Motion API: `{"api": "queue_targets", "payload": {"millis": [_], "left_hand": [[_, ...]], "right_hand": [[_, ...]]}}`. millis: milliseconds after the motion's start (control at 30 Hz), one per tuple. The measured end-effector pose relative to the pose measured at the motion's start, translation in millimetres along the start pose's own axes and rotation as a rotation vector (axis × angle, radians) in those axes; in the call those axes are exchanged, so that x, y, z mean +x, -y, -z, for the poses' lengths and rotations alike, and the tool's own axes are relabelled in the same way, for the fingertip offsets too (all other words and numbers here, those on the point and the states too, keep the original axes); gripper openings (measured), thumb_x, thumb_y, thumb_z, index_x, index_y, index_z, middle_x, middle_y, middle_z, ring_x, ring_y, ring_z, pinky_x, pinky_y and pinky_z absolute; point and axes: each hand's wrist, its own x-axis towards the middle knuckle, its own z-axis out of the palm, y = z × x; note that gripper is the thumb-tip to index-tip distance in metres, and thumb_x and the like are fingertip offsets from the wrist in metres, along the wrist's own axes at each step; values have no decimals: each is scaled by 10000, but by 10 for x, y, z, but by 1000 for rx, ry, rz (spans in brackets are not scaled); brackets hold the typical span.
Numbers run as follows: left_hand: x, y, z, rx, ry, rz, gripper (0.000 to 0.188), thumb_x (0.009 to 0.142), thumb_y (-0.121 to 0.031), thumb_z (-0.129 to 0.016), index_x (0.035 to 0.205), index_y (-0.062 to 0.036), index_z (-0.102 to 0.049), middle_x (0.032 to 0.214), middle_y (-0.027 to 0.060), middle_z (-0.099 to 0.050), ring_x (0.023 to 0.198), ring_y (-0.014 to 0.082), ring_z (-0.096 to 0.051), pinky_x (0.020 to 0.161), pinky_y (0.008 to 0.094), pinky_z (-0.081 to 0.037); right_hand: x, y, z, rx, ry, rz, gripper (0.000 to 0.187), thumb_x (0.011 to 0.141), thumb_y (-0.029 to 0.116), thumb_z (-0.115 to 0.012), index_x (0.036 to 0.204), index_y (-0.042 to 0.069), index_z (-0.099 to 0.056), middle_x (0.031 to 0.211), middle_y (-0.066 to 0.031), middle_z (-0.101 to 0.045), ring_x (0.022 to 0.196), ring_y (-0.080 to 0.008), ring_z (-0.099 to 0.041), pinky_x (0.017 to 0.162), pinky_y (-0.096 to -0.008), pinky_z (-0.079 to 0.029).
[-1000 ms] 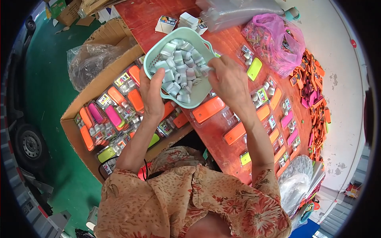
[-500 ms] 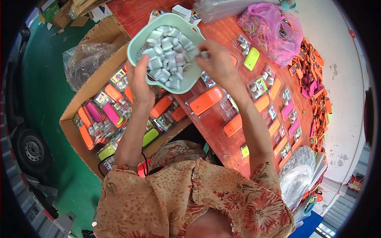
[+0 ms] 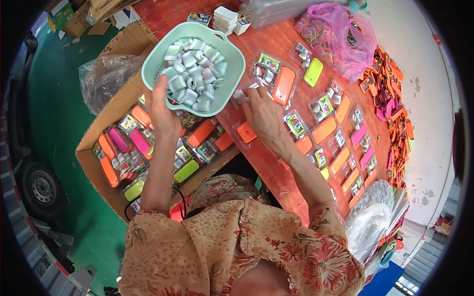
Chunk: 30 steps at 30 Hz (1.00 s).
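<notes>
Rolls (image 3: pixel 195 71) lie in basket (image 3: pixel 232 59); my left hand (image 3: pixel 165 121) grips rim, best kept level. My right hand (image 3: pixel 261 112) pinches pale roll (image 3: pixel 238 95) near left edge of bench (image 3: pixel 269 39).

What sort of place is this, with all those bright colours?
It could be a packing workshop. Rows of clear plastic packs lie on the red table, more packs lie in a big cardboard box, and loose orange pieces are heaped on the right.
</notes>
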Motion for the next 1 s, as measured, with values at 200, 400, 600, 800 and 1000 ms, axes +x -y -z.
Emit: {"api": "queue_targets", "payload": {"millis": [200,400,600,800,1000], "left_hand": [[-97,41,-140,-63,73,30,394,789,-175,-488,1142,-27,-391,1083,67,-465,986,156,-451,842,293,-354],[-283,247,-366,29,207,42,396,805,-161,-458,1171,-50,-356,1101,70,-460,985,172,-479,814,312,-409],[-458,294,-663,-83,271,130,363,784,-138,-493,1109,3,-413,1020,67,-494,927,140,-471,821,280,-357],[-451,356,-731,6,435,100,375,799,-196,-474,1129,-29,-409,1058,63,-493,958,165,-497,816,308,-400],[-336,350,-646,-16,282,212,361,807,-247,-469,1107,-49,-426,1029,45,-521,912,151,-528,743,296,-440]], "right_hand": [[-29,-104,222,195,-151,-42,138,730,112,-558,849,41,-561,776,-118,-556,631,-290,-560,519,-359,-445],[91,206,562,30,6,165,299,660,113,-627,942,71,-540,813,-96,-578,732,-243,-565,625,-318,-456],[137,-59,566,220,194,73,376,612,127,-661,954,60,-520,757,-105,-563,711,-263,-545,644,-321,-434],[-142,-355,768,762,-33,-137,214,689,49,-633,877,19,-535,854,14,-525,689,-61,-484,600,-204,-403],[-799,-429,796,224,-173,-196,227,703,71,-613,906,42,-516,738,-64,-505,606,-154,-496,546,-268,-419]]}}
